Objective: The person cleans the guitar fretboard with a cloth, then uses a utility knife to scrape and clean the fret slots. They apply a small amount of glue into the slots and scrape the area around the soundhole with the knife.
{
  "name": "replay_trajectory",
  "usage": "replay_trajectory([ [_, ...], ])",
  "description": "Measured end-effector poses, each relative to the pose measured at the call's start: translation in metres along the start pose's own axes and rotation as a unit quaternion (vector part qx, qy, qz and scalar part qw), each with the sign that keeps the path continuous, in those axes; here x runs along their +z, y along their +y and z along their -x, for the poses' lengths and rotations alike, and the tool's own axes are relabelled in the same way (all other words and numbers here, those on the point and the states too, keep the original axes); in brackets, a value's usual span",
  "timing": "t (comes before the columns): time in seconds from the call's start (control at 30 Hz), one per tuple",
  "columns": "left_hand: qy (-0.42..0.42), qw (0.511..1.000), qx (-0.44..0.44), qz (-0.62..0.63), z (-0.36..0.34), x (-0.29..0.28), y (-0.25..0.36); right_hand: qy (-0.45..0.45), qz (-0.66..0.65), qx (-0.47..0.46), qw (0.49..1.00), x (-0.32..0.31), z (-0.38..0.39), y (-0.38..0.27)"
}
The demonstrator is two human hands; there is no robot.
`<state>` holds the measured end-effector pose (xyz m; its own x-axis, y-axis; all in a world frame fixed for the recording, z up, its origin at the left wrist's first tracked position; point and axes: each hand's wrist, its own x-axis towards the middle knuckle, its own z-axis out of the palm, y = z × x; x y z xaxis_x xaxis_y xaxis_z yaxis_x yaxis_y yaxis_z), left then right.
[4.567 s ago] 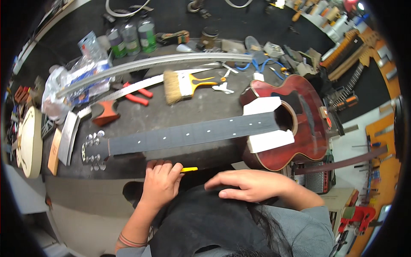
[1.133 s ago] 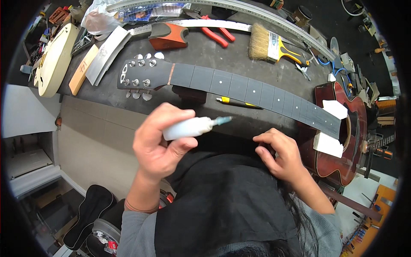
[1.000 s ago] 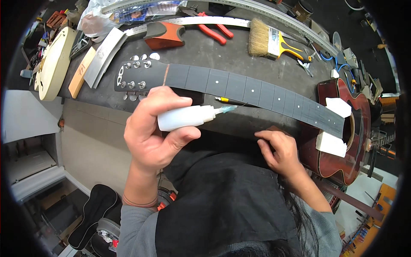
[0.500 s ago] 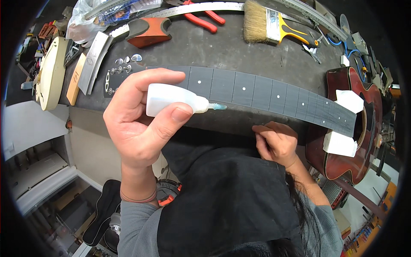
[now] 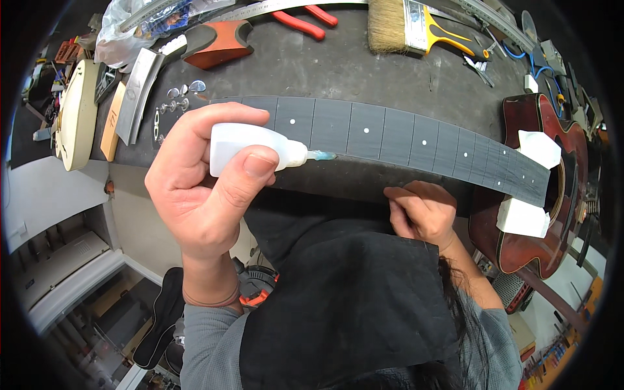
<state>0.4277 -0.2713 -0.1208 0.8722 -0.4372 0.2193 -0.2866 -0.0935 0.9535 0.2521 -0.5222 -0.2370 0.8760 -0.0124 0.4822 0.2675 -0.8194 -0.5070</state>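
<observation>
My left hand (image 5: pixel 201 188) grips a small white squeeze bottle (image 5: pixel 244 144) between thumb and curled fingers, held on its side. Its bluish narrow tip (image 5: pixel 322 155) points right, over the near edge of a dark guitar fretboard (image 5: pixel 396 133). White dots and thin crosswise lines mark this board, and no raised frets show on it. My right hand (image 5: pixel 424 211) is closed, fingers curled, just on the near side of the board; whether it pinches anything small is hidden. The neck joins a dark red guitar body (image 5: pixel 520 244), with white pieces (image 5: pixel 523 217) covering the body beside the fretboard's end.
Across the dark bench (image 5: pixel 312 65) lie red-handled pliers (image 5: pixel 299 25), a wide brush (image 5: pixel 396 29), a red-brown block (image 5: pixel 218 45) and a long metal ruler (image 5: pixel 273 8). Metal and wooden blocks (image 5: pixel 114 123) and a cream guitar body (image 5: pixel 77 117) stand at the left.
The whole view has shifted slightly. My left hand still holds the bottle over nearly the same spot, and my right hand keeps its curled pose.
</observation>
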Motion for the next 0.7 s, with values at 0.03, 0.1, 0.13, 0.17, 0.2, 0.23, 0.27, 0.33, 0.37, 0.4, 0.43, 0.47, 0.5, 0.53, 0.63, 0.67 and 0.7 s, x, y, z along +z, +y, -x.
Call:
replay_trajectory([
  [0.03,0.000,1.000,-0.001,-0.002,-0.0001,0.0001,0.0002,0.000,0.000,0.000,1.000,-0.0002,-0.0009,-0.0004],
  [0.1,0.000,1.000,-0.001,-0.008,-0.0008,0.0002,0.0008,-0.001,0.001,0.000,1.000,-0.0003,-0.0008,-0.0007],
  [0.13,0.000,1.000,0.000,-0.011,-0.0009,0.0002,0.0011,-0.002,0.002,0.000,1.000,-0.0004,-0.0003,-0.0006],
  [0.17,0.001,1.000,-0.002,-0.013,-0.0008,0.0004,0.0015,-0.003,0.003,-0.001,1.000,-0.0004,0.0002,-0.0007],
  [0.2,0.003,1.000,-0.004,-0.017,-0.0009,0.0014,0.0023,-0.012,-0.005,0.000,1.000,-0.0015,-0.0004,-0.0008],
  [0.23,0.005,1.000,-0.007,-0.021,-0.0010,0.0020,0.0031,-0.021,-0.012,0.001,1.000,-0.0038,-0.0018,-0.0016],
  [0.27,0.005,1.000,-0.009,-0.024,-0.0011,0.0024,0.0039,-0.029,-0.019,0.002,0.999,-0.0049,-0.0025,-0.0017],
  [0.33,0.005,1.000,-0.012,-0.025,-0.0010,0.0022,0.0037,-0.028,-0.016,0.000,0.999,-0.0050,-0.0018,-0.0020],
  [0.37,0.004,1.000,-0.014,-0.025,-0.0011,0.0022,0.0038,-0.027,-0.014,-0.001,1.000,-0.0050,-0.0015,-0.0021],
  [0.4,0.004,1.000,-0.016,-0.025,-0.0013,0.0022,0.0042,-0.016,-0.008,-0.003,1.000,-0.0035,-0.0010,-0.0013],
  [0.43,0.004,1.000,-0.018,-0.025,-0.0015,0.0022,0.0046,-0.005,-0.001,-0.005,1.000,-0.0007,0.0000,0.0002],
  [0.47,0.005,0.999,-0.020,-0.026,-0.0018,0.0025,0.0050,0.005,0.006,-0.007,1.000,0.0006,0.0006,0.0009],
  [0.5,0.006,0.999,-0.021,-0.028,-0.0016,0.0030,0.0053,0.004,0.006,-0.006,1.000,0.0008,0.0007,0.0010],
  [0.53,0.007,0.999,-0.022,-0.030,-0.0015,0.0034,0.0057,0.002,0.005,-0.005,1.000,0.0007,0.0009,0.0010],
  [0.63,0.007,0.999,-0.025,-0.033,-0.0014,0.0036,0.0071,-0.014,-0.011,-0.004,1.000,-0.0021,0.0006,-0.0004],
  [0.67,0.008,0.999,-0.025,-0.031,-0.0016,0.0032,0.0071,-0.021,-0.018,-0.003,1.000,-0.0034,-0.0001,-0.0011],
  [0.7,0.008,0.999,-0.025,-0.031,-0.0018,0.0032,0.0068,-0.022,-0.020,-0.002,1.000,-0.0041,-0.0009,-0.0015],
])
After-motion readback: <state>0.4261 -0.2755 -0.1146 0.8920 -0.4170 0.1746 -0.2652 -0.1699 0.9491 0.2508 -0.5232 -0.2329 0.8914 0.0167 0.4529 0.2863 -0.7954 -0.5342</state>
